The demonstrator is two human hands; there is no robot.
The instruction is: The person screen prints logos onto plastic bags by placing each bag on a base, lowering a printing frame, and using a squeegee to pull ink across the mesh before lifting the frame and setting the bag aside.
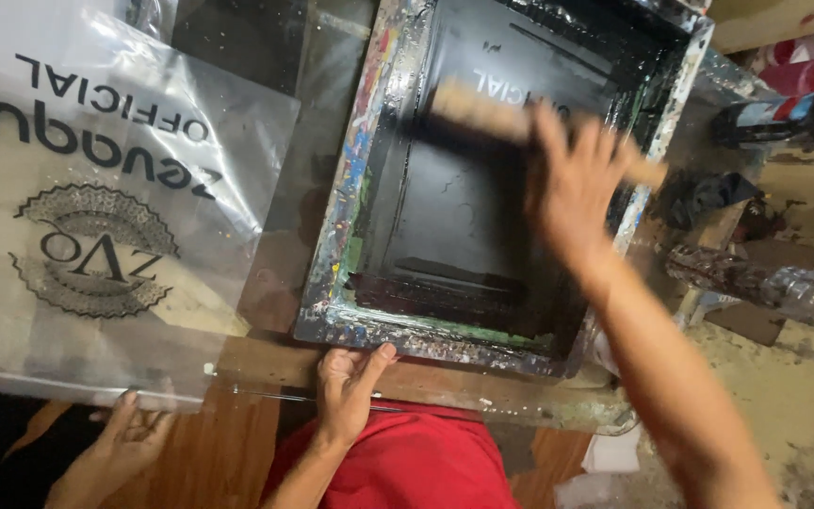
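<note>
A brown wooden worktable (237, 452) runs along the near edge. To the right lies a pale, gritty, stained floor (803, 405), with a clear crumpled plastic bottle (774, 287) lying on its side and a dark bottle (784, 115) above it, near red clutter in the corner.

On the left, a large transparent plastic film sheet (96, 188) printed with black lettering and a round ornamental emblem covers the table. A hand (129, 429) at the lower left touches its near edge with the fingers loosely spread; I cannot tell whose hand it is.

In the middle sits the rectangular printing screen frame (350, 188), its border thickly spattered with many colours of dried paint. Its mesh is black and glossy, with faint lettering near the far end and a dark band of ink pooled along the near side.

Across the far part of the mesh lies a long squeegee with a pale wooden handle (482, 111), blurred. The right hand (577, 184) is on it with the fingers fanned apart over the handle; the blur hides whether they grip it.

The left hand (355, 377) rests against the frame's near rim, fingers together and bent, thumb raised onto the edge. A red garment (407, 467) shows just below it.
</note>
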